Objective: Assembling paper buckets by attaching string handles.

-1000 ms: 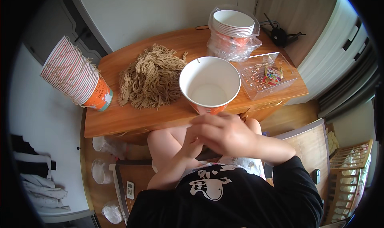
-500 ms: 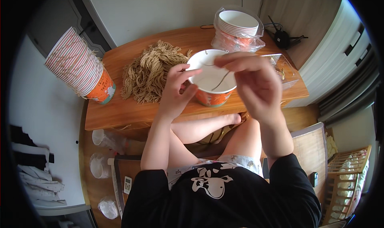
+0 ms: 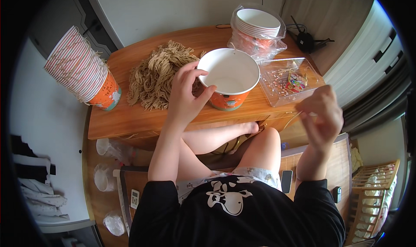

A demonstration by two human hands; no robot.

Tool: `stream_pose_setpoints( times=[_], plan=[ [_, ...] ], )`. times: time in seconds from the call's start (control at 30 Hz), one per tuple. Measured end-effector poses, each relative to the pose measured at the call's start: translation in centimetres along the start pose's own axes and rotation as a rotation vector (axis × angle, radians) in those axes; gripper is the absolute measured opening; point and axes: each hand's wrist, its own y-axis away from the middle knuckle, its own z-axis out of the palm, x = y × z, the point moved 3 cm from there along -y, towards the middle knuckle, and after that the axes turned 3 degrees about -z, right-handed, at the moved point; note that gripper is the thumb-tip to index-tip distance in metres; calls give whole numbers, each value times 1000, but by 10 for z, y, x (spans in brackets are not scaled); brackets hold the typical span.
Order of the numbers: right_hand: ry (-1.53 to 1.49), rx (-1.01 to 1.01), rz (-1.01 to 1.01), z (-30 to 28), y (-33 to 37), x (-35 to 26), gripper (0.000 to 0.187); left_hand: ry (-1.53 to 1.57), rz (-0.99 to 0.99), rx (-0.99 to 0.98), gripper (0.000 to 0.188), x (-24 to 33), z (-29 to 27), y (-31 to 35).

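Note:
An orange paper bucket (image 3: 229, 101) with a white rim and white inside stands at the table's front edge. My left hand (image 3: 186, 91) grips its left rim, with the thumb at the front and the fingers curled over the edge. A small bit of cord shows at the bucket's back rim. Out to the right, beyond the bucket, my right hand (image 3: 321, 112) is closed and blurred, with a short length of thin tan cord (image 3: 293, 118) hanging from its fingers. Left of the bucket lies a tangled heap of tan cords (image 3: 160, 76).
A tall stack of striped-rim buckets (image 3: 82, 69) leans at the table's left. Bagged buckets (image 3: 258, 28) stand at the back. A clear plastic tray (image 3: 277, 93) with small beads and a colourful packet lies to the right. A phone (image 3: 286, 181) rests beside my thigh.
My right hand has moved from above the bucket out to the right, bringing cord with it. The bucket's inside and the tray now show more fully. My left hand stays at the rim.

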Motion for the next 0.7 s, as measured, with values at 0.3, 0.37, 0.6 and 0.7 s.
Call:
stream_pose_setpoints(
  times=[0.3, 0.37, 0.6, 0.7],
  plan=[
    [-243, -212, 303, 83, 35, -26, 18, 749, 65, -102, 49, 64, 31, 78],
    [-234, -208, 399, 93, 38, -28, 18, 937, -29, -106, 44, 61, 42, 90],
    [-328, -190, 421, 115, 52, -30, 15, 1049, -165, -69, 38, 47, 43, 89],
    [-446, -55, 534, 122, 65, -30, 15, 1235, -423, -203, 51, 43, 50, 94]
  ],
)
